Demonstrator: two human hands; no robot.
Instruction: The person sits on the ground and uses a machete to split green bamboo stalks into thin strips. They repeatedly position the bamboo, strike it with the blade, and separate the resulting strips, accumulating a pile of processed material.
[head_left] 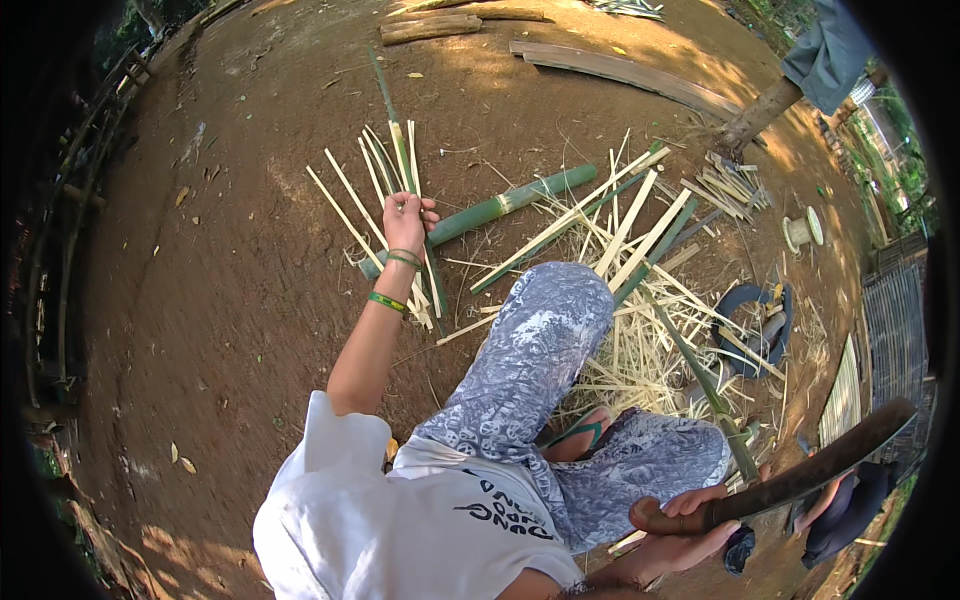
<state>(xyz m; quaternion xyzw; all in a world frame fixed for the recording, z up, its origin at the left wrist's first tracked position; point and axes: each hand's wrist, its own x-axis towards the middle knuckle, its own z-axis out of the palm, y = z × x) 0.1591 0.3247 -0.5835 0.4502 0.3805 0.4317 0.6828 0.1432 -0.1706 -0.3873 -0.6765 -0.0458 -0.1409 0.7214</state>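
Observation:
My left hand (406,218) is closed around a long green bamboo strip (385,88). Several pale split strips (340,190) fan out beside it on the dirt. Just under that hand lies a thick green bamboo pole (510,200), slanting up to the right. At the lower right, my right hand (685,525) grips the wooden handle of a machete (810,462), its dark blade pointing right and upward. Another green strip (695,365) slants down behind the blade, where its lower end is hidden.
Pale shavings (640,350) heap beside my bent knees. Further right lie a dark ring-shaped object (785,335), a spool (801,231) and short bamboo pieces (725,185). A long plank (630,70) and logs (430,28) are at the back. A wooden post (760,115) stands upper right.

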